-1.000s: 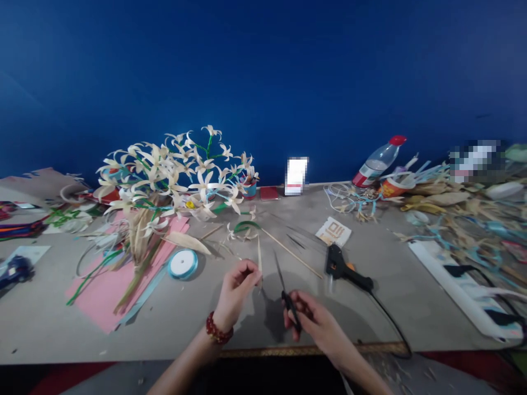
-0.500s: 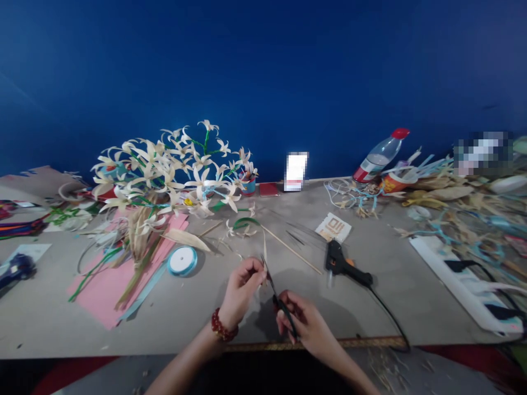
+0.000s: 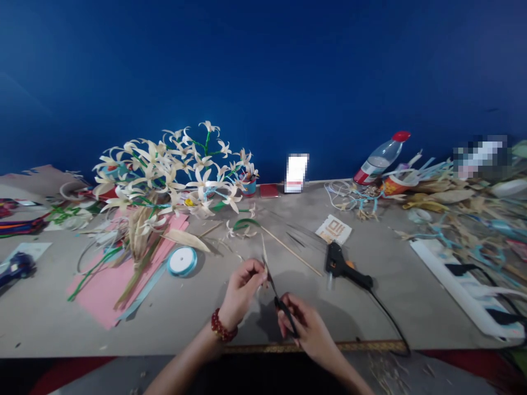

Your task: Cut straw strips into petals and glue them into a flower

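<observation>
Pale strip (image 3: 264, 248) in pinch of left hand (image 3: 244, 286), scissors (image 3: 282, 305) in grasp of right hand (image 3: 305, 321)

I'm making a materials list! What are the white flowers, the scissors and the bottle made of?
White flowers: maybe dried husk or paper, matte, pale and curling.
Scissors: likely dark metal at the thin tip, perhaps black plastic where held.
Bottle: probably smooth plastic, see-through.

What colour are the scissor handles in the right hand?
The scissor handles look black, best seen in the head view.
</observation>
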Motion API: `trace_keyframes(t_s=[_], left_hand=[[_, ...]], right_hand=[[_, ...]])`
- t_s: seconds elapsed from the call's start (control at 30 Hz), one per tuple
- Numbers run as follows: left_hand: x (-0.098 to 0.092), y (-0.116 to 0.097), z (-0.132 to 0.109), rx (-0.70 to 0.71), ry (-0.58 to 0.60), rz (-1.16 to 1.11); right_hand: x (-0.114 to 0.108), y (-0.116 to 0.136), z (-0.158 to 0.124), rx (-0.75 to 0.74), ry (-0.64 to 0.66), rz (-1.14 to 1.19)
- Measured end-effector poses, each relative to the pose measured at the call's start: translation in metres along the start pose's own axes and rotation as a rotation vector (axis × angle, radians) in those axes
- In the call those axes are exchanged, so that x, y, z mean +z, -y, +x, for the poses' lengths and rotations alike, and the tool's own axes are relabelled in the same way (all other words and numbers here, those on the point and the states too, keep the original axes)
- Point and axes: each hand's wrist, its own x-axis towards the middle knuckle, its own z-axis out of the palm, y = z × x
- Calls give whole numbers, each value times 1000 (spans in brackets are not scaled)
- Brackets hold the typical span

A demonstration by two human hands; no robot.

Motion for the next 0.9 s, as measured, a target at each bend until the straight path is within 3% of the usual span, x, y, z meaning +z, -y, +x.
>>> trace_keyframes(t_s=[0.23, 0.43, 0.57, 0.67, 0.8, 0.9], left_hand=[[-7, -2, 0, -40, 82, -61], [-11, -8, -1, -61, 145, -28], [-11, -10, -3, -137, 255, 81], [-11, -16, -4, -174, 332, 194], [-14, -28, -5, -63, 381, 416], [-17, -30, -5, -32, 352, 385]], right_hand=[[-8, -5, -2, -62, 6, -28], [-16, -4, -1, -16, -92, -2], [-13, 12, 10, -171, -217, 63], [-11, 27, 20, -242, -218, 94], [-8, 38, 29, -235, -166, 92], [-7, 40, 30, -223, -155, 84]])
